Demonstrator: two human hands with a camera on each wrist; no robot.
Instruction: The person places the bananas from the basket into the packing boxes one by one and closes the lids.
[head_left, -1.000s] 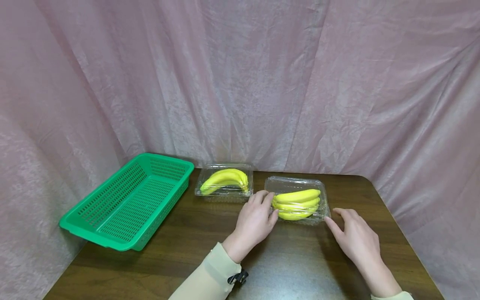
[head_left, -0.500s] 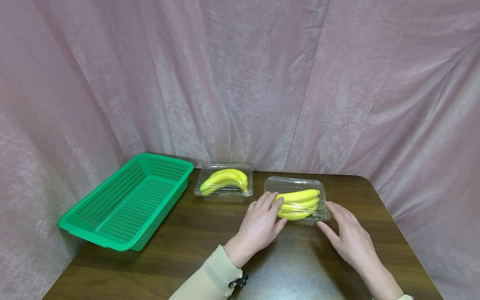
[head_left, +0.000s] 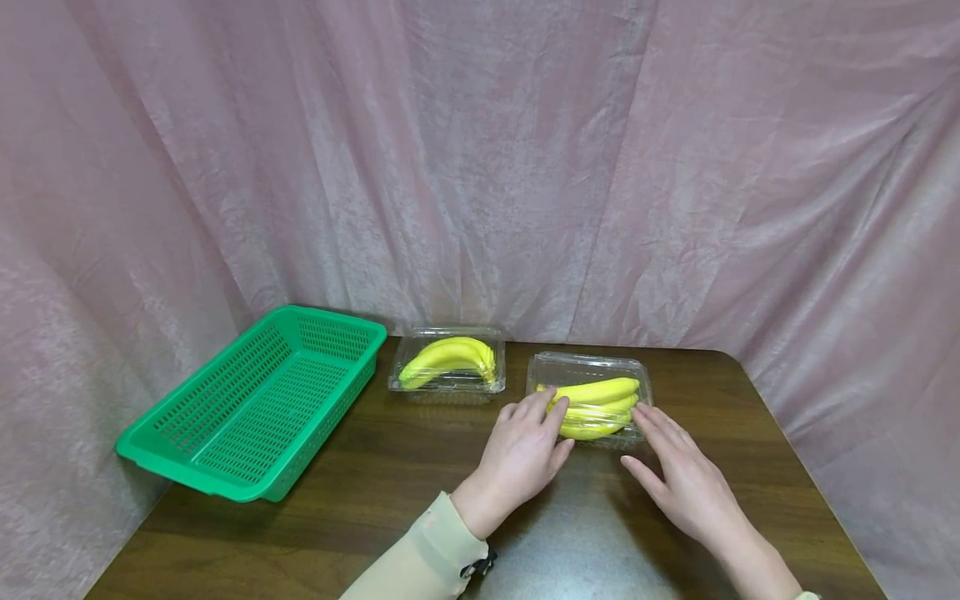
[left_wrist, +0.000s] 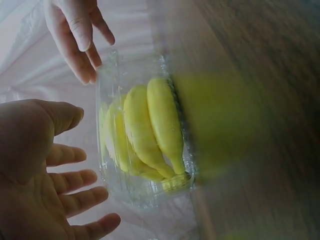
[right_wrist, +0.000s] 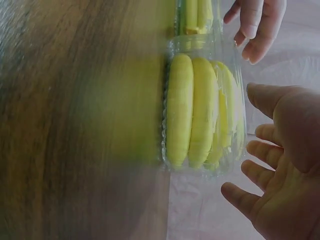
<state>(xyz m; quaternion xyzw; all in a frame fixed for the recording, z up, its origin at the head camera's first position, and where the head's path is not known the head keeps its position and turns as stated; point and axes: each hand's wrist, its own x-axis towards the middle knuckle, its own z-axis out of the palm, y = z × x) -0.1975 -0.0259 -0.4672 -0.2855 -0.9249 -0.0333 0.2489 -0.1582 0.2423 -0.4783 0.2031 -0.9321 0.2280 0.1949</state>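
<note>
A clear plastic clamshell box (head_left: 587,363) with a bunch of yellow bananas (head_left: 597,392) inside sits on the table, its lid down. Over its left side lies my left hand (head_left: 522,446), palm down with relaxed fingers. At the right front corner is my right hand (head_left: 686,479), fingers extended over the edge and thumb apart. Both wrist views show spread fingers close to the lid; whether the fingertips touch it I cannot tell. The left hand (left_wrist: 40,170) holds nothing in its own wrist view, and neither does the right hand (right_wrist: 290,165) in its view.
Another clear box (head_left: 412,342) of bananas (head_left: 450,358) stands to the left at the back of the dark wooden table (head_left: 420,467). A green perforated basket (head_left: 273,492) lies at the far left. Pink curtains (head_left: 525,167) hang behind the table.
My left hand has slid a little right over the box. My right hand has moved left and its fingers now reach over the box's right edge. The bananas and basket stay put.
</note>
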